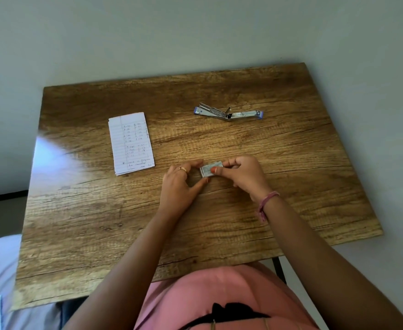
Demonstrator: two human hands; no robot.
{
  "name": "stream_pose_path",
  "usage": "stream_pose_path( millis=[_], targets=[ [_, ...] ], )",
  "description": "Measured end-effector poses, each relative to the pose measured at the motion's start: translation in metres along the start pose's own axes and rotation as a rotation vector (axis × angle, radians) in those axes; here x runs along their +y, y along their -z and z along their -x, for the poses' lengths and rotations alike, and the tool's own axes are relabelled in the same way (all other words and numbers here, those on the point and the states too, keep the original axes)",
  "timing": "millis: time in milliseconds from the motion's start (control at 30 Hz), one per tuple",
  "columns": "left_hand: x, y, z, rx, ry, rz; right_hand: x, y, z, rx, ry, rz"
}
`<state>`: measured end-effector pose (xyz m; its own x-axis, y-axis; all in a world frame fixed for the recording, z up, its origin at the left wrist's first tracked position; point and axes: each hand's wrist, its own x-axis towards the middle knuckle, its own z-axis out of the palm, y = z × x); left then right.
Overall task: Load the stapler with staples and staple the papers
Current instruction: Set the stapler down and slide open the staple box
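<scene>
A small grey staple box lies on the wooden table near its middle. My right hand pinches the box's right end with thumb and fingers. My left hand touches its left end with forefinger and thumb. The metal stapler with blue ends lies swung wide open, flat on the far side of the table, well beyond both hands. A stack of lined, handwritten papers rests to the left of my hands, untouched.
A pale wall backs the table's far edge. A black table leg shows at the near right. The table's left part carries a bright glare patch.
</scene>
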<state>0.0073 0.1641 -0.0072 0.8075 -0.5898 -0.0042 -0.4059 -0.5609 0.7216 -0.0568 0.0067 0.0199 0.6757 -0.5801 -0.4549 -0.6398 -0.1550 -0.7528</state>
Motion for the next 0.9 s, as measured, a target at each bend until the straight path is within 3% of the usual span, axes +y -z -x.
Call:
stream_pose_path(
  millis=[367,900],
  targets=[
    [-0.002,0.012,-0.004,-0.081,-0.013,-0.006,-0.002,-0.001,0.011,-0.047,-0.131,-0.150],
    [-0.013,0.019,0.001,-0.106,-0.066,0.030,0.012,0.034,0.006,-0.088,-0.165,-0.142]
  ],
)
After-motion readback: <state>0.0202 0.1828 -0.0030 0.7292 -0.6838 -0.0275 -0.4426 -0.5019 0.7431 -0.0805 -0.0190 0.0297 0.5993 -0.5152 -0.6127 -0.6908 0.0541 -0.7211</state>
